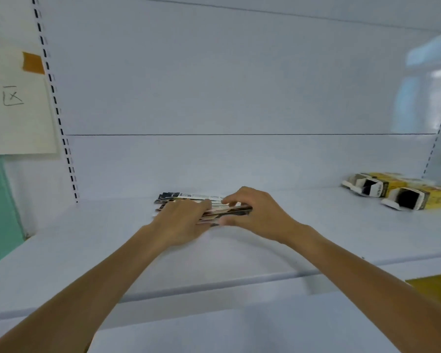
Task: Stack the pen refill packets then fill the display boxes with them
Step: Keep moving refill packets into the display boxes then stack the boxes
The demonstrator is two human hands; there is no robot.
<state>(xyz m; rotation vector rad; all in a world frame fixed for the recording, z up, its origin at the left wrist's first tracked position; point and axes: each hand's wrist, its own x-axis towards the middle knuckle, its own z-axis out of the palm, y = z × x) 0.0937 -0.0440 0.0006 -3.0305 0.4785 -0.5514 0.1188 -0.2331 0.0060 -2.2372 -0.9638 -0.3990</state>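
Note:
Several black-and-white pen refill packets (189, 197) lie in a loose flat pile on the white shelf (112, 240), near its back wall. My left hand (181, 222) rests on the near left part of the pile, fingers stretched over the packets. My right hand (252, 212) is at the pile's right end, its thumb under and curled fingers over some of the packets, pinching them. Two yellow-and-white display boxes (392, 191) lie on their sides at the far right of the shelf, open ends facing me and dark inside.
A paper sheet (15, 98) with a brown tape strip hangs at the left beside a slotted upright. The shelf's front edge runs across below my forearms. A yellow-brown object (435, 286) shows at the lower right under the shelf.

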